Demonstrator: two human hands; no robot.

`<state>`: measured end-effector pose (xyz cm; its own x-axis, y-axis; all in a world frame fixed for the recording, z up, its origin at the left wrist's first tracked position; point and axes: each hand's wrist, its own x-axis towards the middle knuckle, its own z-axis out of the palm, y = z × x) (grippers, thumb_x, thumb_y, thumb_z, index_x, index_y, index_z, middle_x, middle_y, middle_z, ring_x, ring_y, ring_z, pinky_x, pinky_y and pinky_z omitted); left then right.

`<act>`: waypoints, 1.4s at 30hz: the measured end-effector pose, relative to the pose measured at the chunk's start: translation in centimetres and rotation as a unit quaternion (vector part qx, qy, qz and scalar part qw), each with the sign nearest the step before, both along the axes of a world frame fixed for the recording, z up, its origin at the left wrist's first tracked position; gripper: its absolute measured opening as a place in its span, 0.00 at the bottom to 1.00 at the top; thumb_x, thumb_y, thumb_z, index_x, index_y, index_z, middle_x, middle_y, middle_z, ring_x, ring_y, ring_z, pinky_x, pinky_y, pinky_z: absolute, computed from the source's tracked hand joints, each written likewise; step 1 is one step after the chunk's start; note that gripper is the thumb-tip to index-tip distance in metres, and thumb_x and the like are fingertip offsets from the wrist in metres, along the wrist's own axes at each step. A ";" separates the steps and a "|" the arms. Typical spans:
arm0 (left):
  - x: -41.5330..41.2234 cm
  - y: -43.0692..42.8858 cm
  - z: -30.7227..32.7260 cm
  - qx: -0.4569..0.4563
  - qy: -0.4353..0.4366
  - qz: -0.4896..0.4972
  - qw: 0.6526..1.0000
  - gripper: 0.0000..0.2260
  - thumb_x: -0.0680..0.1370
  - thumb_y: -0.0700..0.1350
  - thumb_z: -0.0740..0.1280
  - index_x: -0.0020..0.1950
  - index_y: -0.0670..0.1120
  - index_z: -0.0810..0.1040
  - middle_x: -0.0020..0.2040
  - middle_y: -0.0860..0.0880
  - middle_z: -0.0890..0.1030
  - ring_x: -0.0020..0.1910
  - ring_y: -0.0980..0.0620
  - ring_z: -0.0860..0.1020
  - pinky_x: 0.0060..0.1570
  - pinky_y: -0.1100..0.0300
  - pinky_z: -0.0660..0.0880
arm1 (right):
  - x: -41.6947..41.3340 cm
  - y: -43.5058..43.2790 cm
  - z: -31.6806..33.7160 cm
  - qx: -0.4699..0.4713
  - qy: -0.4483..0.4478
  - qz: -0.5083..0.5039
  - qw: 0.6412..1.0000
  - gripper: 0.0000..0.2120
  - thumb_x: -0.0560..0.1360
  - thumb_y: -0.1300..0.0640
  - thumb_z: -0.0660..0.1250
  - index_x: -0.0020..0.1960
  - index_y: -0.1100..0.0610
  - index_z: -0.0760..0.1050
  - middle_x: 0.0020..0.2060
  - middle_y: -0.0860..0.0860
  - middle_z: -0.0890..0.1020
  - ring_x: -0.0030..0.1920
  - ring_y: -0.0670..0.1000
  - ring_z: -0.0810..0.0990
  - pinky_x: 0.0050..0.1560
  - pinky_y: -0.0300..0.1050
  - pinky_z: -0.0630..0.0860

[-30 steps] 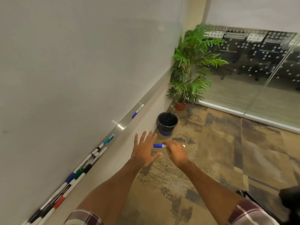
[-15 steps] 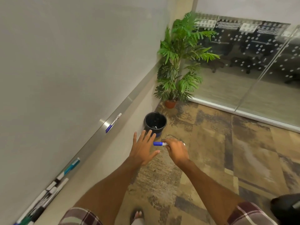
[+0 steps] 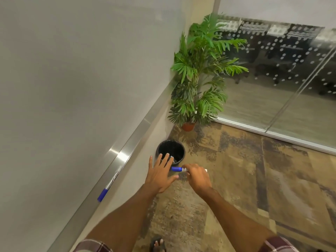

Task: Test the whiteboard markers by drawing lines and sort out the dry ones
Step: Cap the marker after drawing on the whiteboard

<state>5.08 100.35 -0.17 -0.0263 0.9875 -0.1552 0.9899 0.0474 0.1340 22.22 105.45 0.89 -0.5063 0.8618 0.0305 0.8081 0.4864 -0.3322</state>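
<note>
Markers: two are showing, both blue-capped.
Held marker [image 3: 177, 169]: right hand [image 3: 197, 179] is pinching it level, near the bin.
Tray marker [image 3: 107, 188]: lying on the whiteboard tray [image 3: 127, 151].
Left hand [image 3: 160, 176]: hovering beside the cap, fingers spread, holding nothing.
Bin [image 3: 182, 157]: one, black, standing by the wall.

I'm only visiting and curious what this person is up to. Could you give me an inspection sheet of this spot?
Surface: whiteboard, blank where visible; metal tray along its bottom edge.
Job's things: tray marker, blue cap, lying in the tray; held marker, blue cap on; black bin on the floor by the wall, something pale inside.
Clutter: nothing seen.
Hands: left hand open, fingers spread beside the held marker's cap; right hand grips the held marker.
Cables: nothing seen.
Surroundings: potted plant in the corner, glass wall, patterned carpet.
</note>
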 end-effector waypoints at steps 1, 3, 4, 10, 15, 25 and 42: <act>-0.5 1.4 -0.1 0.001 0.000 0.001 1.000 0.36 0.77 0.70 0.43 0.80 0.52 0.45 0.81 0.49 0.44 0.79 0.45 0.43 0.71 0.40 0.33 | -0.5 1.3 0.0 -0.003 0.000 -0.001 1.000 0.14 0.75 0.63 0.64 0.57 0.51 0.77 0.49 0.49 0.82 0.47 0.52 0.79 0.42 0.44 0.73; -1.3 4.0 -0.3 0.000 0.000 -0.003 1.000 0.42 0.71 0.73 0.34 0.80 0.52 0.44 0.81 0.49 0.44 0.79 0.45 0.43 0.71 0.39 0.33 | -1.2 3.7 0.0 -0.008 -0.002 -0.004 1.000 0.13 0.74 0.62 0.65 0.57 0.51 0.77 0.49 0.49 0.82 0.46 0.51 0.79 0.41 0.45 0.75; -1.5 5.2 -0.3 0.000 0.001 -0.007 1.000 0.44 0.70 0.74 0.32 0.80 0.52 0.44 0.81 0.49 0.44 0.79 0.45 0.43 0.71 0.39 0.33 | -1.4 4.9 -0.1 -0.013 -0.001 -0.005 1.000 0.14 0.74 0.62 0.66 0.57 0.51 0.77 0.49 0.50 0.82 0.46 0.51 0.79 0.41 0.45 0.76; -2.5 12.5 -1.1 -0.009 -0.020 0.024 0.999 0.34 0.80 0.67 0.49 0.80 0.52 0.44 0.81 0.49 0.44 0.79 0.46 0.43 0.71 0.40 0.32 | -3.1 12.5 -1.4 -0.028 -0.020 0.017 0.999 0.17 0.71 0.62 0.72 0.58 0.52 0.76 0.51 0.50 0.81 0.48 0.51 0.79 0.45 0.46 0.78; -3.3 18.6 -3.4 -0.046 -0.019 0.067 0.997 0.37 0.79 0.67 0.52 0.80 0.51 0.44 0.81 0.48 0.44 0.79 0.45 0.42 0.71 0.40 0.33 | -4.9 19.4 -3.3 -0.036 -0.030 0.061 0.997 0.16 0.69 0.61 0.73 0.56 0.53 0.77 0.50 0.50 0.82 0.48 0.50 0.79 0.46 0.46 0.77; -5.2 30.9 -10.5 -0.114 -0.047 0.156 0.980 0.38 0.80 0.62 0.59 0.80 0.49 0.41 0.81 0.48 0.42 0.79 0.46 0.41 0.74 0.38 0.38 | -10.0 33.2 -10.4 -0.056 -0.031 0.143 0.988 0.07 0.69 0.63 0.69 0.45 0.54 0.79 0.41 0.52 0.82 0.41 0.53 0.77 0.41 0.46 0.72; -7.9 35.5 -21.5 -0.057 -0.072 0.203 0.975 0.41 0.68 0.56 0.78 0.74 0.40 0.67 0.74 0.41 0.68 0.72 0.38 0.68 0.68 0.32 0.61 | -13.5 43.6 -22.6 -0.250 -0.004 0.114 0.962 0.18 0.75 0.68 0.57 0.60 0.57 0.76 0.57 0.56 0.77 0.56 0.56 0.74 0.56 0.46 0.69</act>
